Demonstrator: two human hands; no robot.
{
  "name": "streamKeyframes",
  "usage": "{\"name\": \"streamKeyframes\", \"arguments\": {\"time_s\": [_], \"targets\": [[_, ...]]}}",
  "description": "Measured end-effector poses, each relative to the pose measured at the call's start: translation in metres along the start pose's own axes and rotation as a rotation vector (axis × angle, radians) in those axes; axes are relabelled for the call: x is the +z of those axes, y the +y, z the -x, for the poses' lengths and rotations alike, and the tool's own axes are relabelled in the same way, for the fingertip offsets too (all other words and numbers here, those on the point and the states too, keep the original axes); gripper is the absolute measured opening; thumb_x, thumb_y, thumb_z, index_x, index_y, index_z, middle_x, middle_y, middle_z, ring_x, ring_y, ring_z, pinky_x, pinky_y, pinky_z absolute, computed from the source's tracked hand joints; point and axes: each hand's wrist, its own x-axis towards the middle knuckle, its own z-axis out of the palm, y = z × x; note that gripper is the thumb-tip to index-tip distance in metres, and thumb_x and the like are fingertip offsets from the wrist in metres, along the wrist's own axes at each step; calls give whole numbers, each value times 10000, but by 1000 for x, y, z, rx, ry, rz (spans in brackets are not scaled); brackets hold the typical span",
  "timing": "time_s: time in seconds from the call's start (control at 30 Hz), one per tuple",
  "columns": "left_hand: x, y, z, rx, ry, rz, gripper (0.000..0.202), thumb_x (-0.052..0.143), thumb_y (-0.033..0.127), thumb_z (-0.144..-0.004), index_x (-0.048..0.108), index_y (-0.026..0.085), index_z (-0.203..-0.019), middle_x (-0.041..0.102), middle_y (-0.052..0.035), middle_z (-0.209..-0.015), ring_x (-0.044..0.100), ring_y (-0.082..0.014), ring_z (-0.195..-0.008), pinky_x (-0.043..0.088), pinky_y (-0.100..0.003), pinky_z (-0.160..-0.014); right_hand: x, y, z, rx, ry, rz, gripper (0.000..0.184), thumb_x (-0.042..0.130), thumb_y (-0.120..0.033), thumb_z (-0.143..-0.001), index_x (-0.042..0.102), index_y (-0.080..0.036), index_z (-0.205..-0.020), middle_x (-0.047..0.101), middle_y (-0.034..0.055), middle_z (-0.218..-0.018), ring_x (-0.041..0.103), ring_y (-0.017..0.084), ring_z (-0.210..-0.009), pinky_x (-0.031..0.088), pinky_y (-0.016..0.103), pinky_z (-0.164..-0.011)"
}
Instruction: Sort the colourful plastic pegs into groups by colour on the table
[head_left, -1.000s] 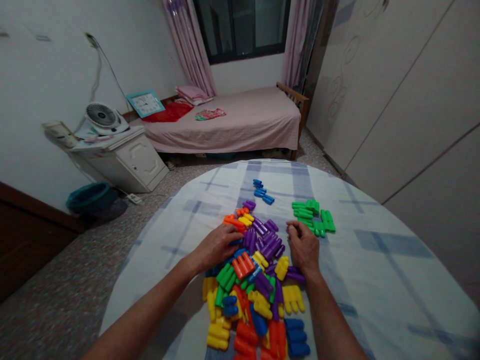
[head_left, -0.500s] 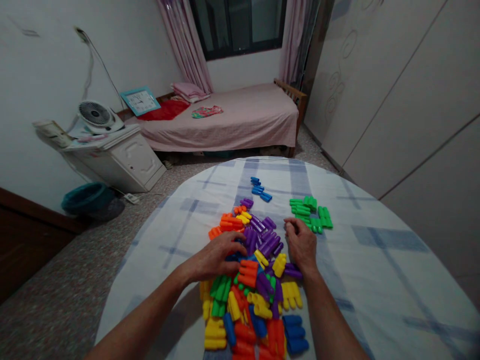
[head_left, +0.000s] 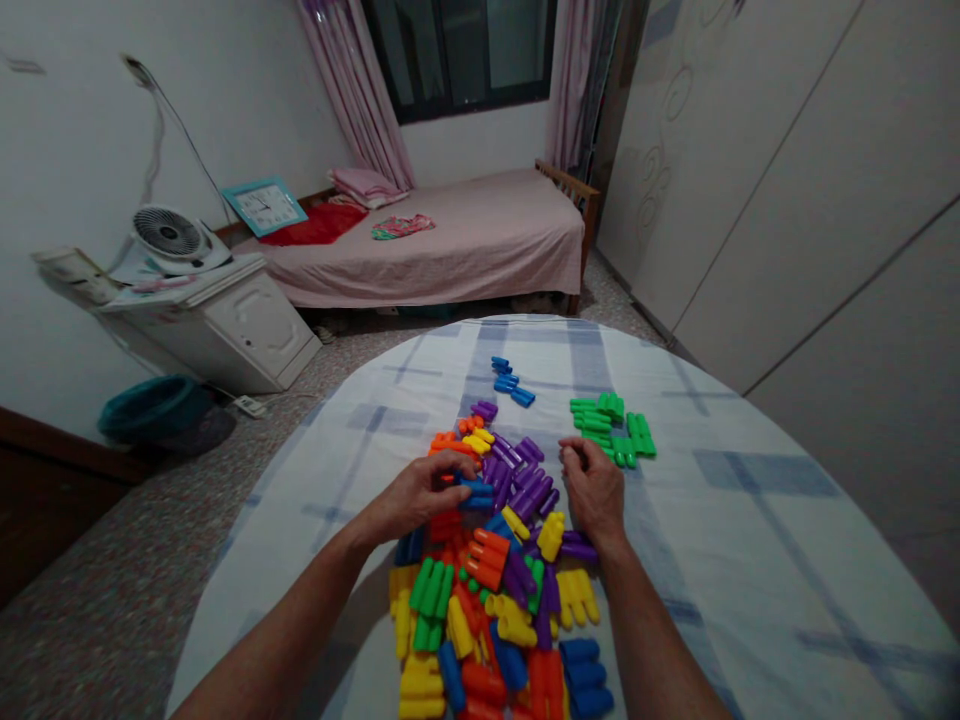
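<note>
Plastic blocks, assorted colours, on round cloth-covered table.
Left hand: fingers grasping a blue block at the mixed pile. Right hand: fingers clenched, contents apparently none, beside the purple blocks. Green group and blue group lie apart, farther out.

A checked cloth-covered table carries heaped plastic blocks.

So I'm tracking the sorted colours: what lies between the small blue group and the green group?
In the head view, only bare checked tablecloth separates the blue plastic blocks from the green plastic blocks.
</note>
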Motion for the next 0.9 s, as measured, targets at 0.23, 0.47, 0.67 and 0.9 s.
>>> {"name": "streamKeyframes", "arguments": {"time_s": [0.23,0.47,0.67,0.9], "targets": [[-3,4,-24,-73,167,253,317,650,402,-760,623,156,-959,656,-62,-1009,615,-177,-906,475,-308,-830,-1,-3,1,5,-9,-6,309,417,-368,-831,653,-184,-911,673,50,-761,603,177,-694,431,273,-648],[9,15,-94,19,235,271,330,701,377,-704,615,133,-909,664,-48,-828,640,-160,-744,512,-302,-714,-1,-2,1,9,-11,5,305,409,-365,-831,650,-192,-904,671,46,-783,602,173,-697,430,273,-648],[23,5,-181,243,369,-253,151,635,237,-745,628,142,-861,626,-43,-852,610,-146,-778,516,-282,-720,0,-1,2,15,-14,-15,309,401,-356,-834,650,-187,-906,678,60,-811,606,184,-720,433,280,-650],[25,-8,-219,407,151,-895,176,586,157,-774,650,165,-937,591,-86,-1115,525,-198,-1082,377,-365,-1026,0,-3,2,10,-16,-4,286,409,-346,-841,645,-197,-901,686,49,-828,608,171,-711,428,265,-645]]}}
